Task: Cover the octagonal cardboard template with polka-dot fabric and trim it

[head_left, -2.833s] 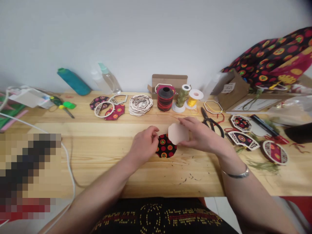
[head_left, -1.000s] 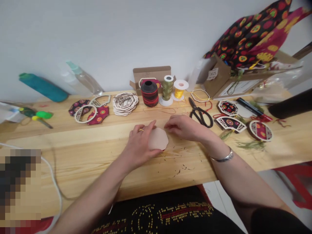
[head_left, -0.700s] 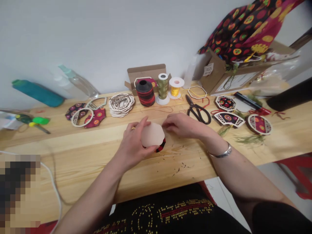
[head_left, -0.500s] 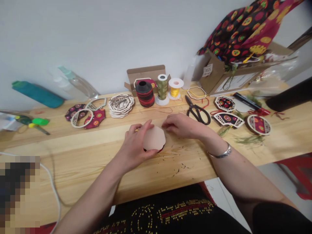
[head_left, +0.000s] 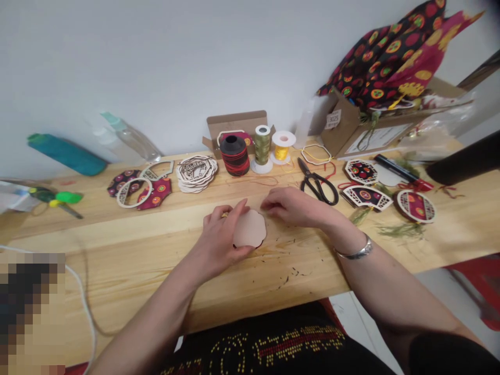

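Observation:
A pale, scallop-edged wooden piece (head_left: pixel 250 229) lies on the table, with a dark red edge showing beneath it. My left hand (head_left: pixel 222 234) grips it from the left, thumb along the near edge and fingers along the far one. Just right of the piece, my right hand (head_left: pixel 287 207) rests with its fingers curled together; whatever they pinch, if anything, is hidden. Black-handled scissors (head_left: pixel 318 182) lie beyond my right hand. Small dark snippets (head_left: pixel 289 278) are scattered on the wood to the right of the piece.
Behind my hands stand red-black (head_left: pixel 234 156), green (head_left: pixel 262 149) and yellow (head_left: pixel 282 148) thread spools. A stack of cut wooden frames (head_left: pixel 196 173) is left of them. Finished ornaments (head_left: pixel 366 197) lie at right, before a cardboard box (head_left: pixel 351 127). A white cable (head_left: pixel 84 297) runs along the left.
The view has shifted slightly, so everything sits a little lower. Both hands keep nearly the same pose around the wooden piece.

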### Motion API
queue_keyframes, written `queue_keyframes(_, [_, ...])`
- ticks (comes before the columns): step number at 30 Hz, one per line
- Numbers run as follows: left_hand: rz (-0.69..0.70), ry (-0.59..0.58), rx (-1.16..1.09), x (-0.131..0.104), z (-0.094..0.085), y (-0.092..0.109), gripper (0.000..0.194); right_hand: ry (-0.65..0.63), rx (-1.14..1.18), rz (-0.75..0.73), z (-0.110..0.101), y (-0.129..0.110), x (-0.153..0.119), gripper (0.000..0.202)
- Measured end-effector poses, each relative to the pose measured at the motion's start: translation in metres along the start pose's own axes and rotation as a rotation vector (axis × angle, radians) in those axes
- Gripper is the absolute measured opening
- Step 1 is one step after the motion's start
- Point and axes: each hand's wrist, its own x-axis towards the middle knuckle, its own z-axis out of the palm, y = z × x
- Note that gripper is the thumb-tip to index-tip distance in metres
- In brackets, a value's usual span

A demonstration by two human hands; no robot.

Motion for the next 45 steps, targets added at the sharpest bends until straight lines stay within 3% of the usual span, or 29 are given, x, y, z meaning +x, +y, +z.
queue_keyframes(6, [-0.007, -0.009, -0.033, 0.000, 0.000, 0.001, 0.086, 0.011, -0.002, -0.010, 0.002, 0.000, 0.000, 0.024])
queue_keyframes(9, [-0.024, 0.048, -0.125, -0.001, -0.002, 0.001, 0.087, 0.029, -0.002, -0.037, 0.003, 0.001, -0.001, 0.024])
queue_keyframes(15, [-0.288, 0.550, -0.660, 0.003, -0.008, -0.003, 0.043, 0.217, 0.065, -0.092, 0.009, 0.001, -0.003, 0.019])
queue_keyframes(18, [-0.359, 0.649, -0.839, 0.006, -0.011, -0.005, 0.035, 0.282, 0.103, -0.247, 0.014, -0.006, -0.004, 0.029])
queue_keyframes(22, [-0.360, 0.677, -0.886, 0.007, -0.010, -0.007, 0.034, 0.162, 0.016, -0.338, 0.020, -0.018, -0.005, 0.060])
queue_keyframes(32, [-0.357, 0.660, -0.880, 0.006, -0.005, -0.006, 0.035, 0.031, -0.091, -0.293, 0.026, -0.023, -0.003, 0.070])
queue_keyframes(40, [-0.353, 0.668, -0.895, 0.006, -0.003, -0.008, 0.037, 0.019, -0.089, -0.297, 0.028, -0.024, -0.003, 0.062])
queue_keyframes(45, [-0.361, 0.672, -0.883, 0.006, -0.003, -0.007, 0.038, 0.026, -0.014, -0.273, 0.026, -0.019, -0.005, 0.071])
